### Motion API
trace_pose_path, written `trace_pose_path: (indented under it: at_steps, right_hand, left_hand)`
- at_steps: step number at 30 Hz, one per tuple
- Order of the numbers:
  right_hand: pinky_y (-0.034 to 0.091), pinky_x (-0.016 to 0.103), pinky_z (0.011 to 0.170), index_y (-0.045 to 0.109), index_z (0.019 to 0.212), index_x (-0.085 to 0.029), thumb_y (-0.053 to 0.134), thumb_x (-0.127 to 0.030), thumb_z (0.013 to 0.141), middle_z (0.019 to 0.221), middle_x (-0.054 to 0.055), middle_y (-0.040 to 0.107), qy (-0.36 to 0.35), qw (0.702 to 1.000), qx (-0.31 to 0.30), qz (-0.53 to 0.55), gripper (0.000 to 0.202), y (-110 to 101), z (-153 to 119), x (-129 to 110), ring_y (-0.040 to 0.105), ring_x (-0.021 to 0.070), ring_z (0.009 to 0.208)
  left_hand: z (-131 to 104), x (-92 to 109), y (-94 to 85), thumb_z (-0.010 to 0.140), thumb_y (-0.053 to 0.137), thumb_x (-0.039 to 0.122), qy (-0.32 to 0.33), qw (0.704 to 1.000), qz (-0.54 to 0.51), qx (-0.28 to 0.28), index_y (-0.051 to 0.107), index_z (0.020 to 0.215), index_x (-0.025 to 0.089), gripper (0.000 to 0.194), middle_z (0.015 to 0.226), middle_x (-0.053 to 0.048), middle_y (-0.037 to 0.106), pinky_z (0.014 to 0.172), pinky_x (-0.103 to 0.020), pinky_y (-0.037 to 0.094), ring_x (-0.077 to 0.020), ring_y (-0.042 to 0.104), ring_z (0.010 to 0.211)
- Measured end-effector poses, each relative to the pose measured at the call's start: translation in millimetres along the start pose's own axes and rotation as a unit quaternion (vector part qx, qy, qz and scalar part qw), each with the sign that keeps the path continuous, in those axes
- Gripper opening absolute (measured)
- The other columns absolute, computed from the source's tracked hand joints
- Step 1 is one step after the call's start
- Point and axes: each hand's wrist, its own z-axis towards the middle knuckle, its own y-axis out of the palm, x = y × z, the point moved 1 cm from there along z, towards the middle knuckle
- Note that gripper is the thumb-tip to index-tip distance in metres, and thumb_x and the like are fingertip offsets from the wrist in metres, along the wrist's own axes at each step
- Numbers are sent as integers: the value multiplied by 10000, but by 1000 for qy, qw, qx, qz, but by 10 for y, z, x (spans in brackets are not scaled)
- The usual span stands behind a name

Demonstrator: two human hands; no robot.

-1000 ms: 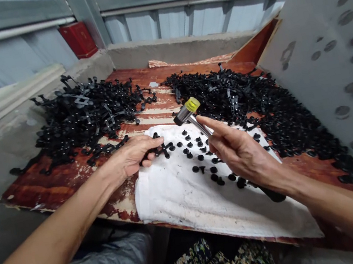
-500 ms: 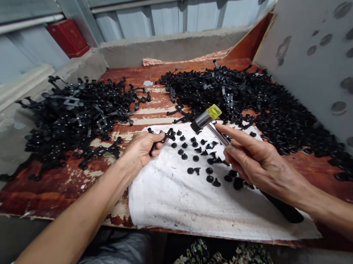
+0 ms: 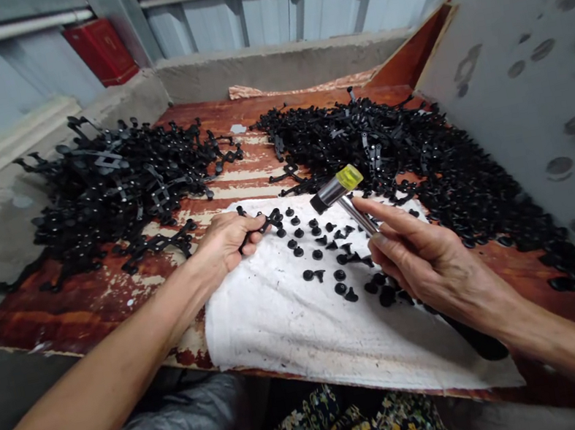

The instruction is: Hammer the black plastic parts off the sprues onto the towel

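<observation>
My left hand (image 3: 230, 240) is closed on a black linkage piece (image 3: 269, 221) with round knobs, held at the far left part of a white cloth (image 3: 262, 323). In my right hand (image 3: 428, 257) is a mallet (image 3: 331, 191) with a metal head, one black face and one yellow face. Its shaft runs back under my fingers to a black handle end, and the head hangs just right of the linkage piece. Between my hands, several small black knobs (image 3: 317, 254) lie scattered on the cloth, some upright and some tipped over.
A heap of black linkage pieces (image 3: 119, 178) covers the left of the worn red-brown board (image 3: 87, 309). Another large black heap (image 3: 409, 149) spreads along the right, beside a spotted grey panel (image 3: 522, 92). A red box (image 3: 102, 53) stands in the back left corner.
The camera view has tilted and shifted slightly. Both hands keep their grips, and the mallet head stays in nearly the same place beside the linkage piece.
</observation>
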Motion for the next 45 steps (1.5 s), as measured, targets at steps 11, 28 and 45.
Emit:
trace_pose_path:
  at_steps: [11, 28, 45]
  right_hand:
    - [331, 219, 389, 516, 1429, -231, 485, -208, 917, 687, -32, 490, 9, 1000, -5, 11, 514, 1, 2, -24, 334, 100, 456]
    - [545, 352, 702, 423, 1503, -151, 368, -97, 901, 922, 110, 684, -182, 941, -87, -272, 607, 185, 319, -78, 643, 207, 732]
    - [437, 294, 516, 277, 1561, -119, 338, -45, 862, 884, 106, 613, -150, 895, -123, -401, 705, 291, 358, -297, 460, 168, 536]
  left_hand:
    - [12, -15, -4, 841, 565, -15, 15, 1000, 16, -2, 551, 589, 76, 268, 591, -45, 618, 243, -120, 198, -11, 409, 325]
    - [-71, 39, 116, 817, 574, -22, 54, 995, 66, 46, 470, 658, 158, 262, 504, 52, 506, 279, -127, 182, -16, 374, 317]
    - [-91, 11, 93, 824, 565, -6, 73, 994, 61, 44, 506, 702, 158, 212, 499, 55, 491, 282, -146, 189, -33, 374, 331]
